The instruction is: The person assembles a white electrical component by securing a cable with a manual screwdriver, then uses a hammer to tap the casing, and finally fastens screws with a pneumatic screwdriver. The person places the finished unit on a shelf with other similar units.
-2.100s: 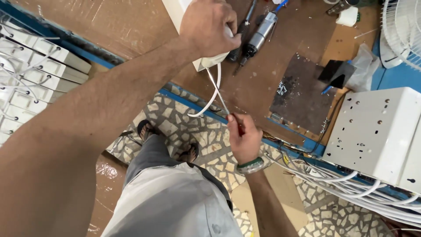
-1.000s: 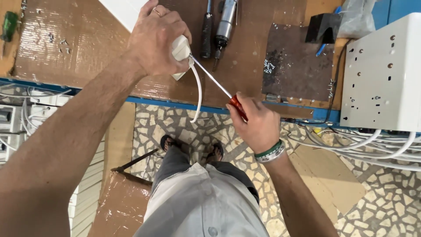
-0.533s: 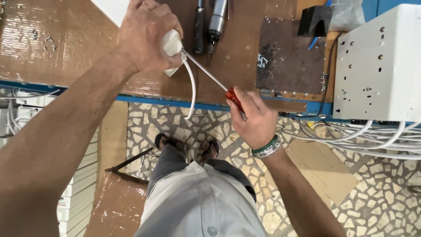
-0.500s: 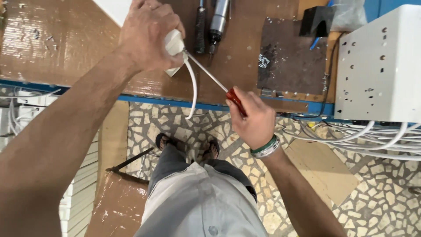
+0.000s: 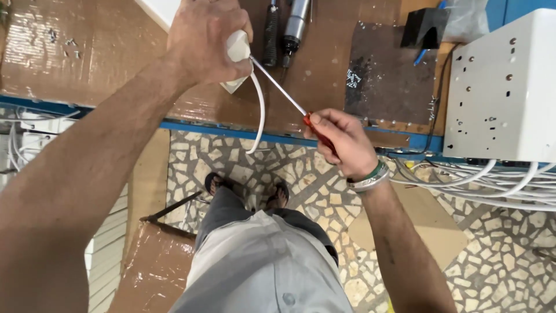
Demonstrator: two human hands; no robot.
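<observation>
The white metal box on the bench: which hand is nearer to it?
Right. The right hand, gripping the screwdriver, is beside the white metal box; the left hand is farther away.

Workbench (image 5: 104,64) is sitting there wrapped in brown taped cardboard with a blue edge. Just past the left hand (image 5: 202,40) a black-handled tool (image 5: 270,35) and a silver power tool (image 5: 295,23) are lying side by side. Beyond the right hand (image 5: 341,142), a dark metal plate (image 5: 388,75) is lying flat, with a white perforated box (image 5: 504,87) sitting further right.

workshop: taped cardboard bench (image 5: 104,52) with blue edge, power tool (image 5: 295,20), loose screws (image 5: 353,78), white metal box (image 5: 501,87), cable bundle (image 5: 492,179), stone-chip floor (image 5: 509,261).
</observation>
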